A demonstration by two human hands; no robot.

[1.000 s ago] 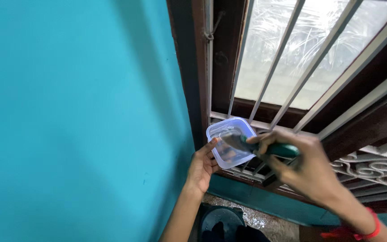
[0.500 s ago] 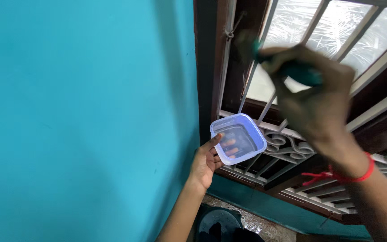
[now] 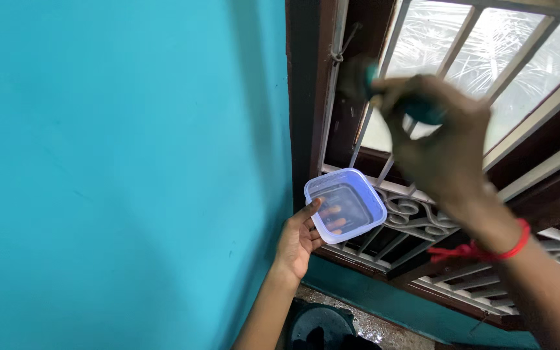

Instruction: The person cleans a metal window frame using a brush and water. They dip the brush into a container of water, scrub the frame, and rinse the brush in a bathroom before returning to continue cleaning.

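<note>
The left hand (image 3: 298,238) cups a small clear square plastic container (image 3: 345,205) from below, fingers pressed to its underside, at about six o'clock. At one o'clock from it, the right hand (image 3: 437,139) is curled tight around a green-handled tool (image 3: 393,97), its blurred tip against the dark wooden window frame (image 3: 306,97), beside the grey window bars (image 3: 452,48).

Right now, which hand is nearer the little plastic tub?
Left. The left hand holds the tub from beneath, fingers showing through its clear bottom. The right hand is up and to the right by the window bars, gripping a green-handled brush, apart from the tub.
</note>
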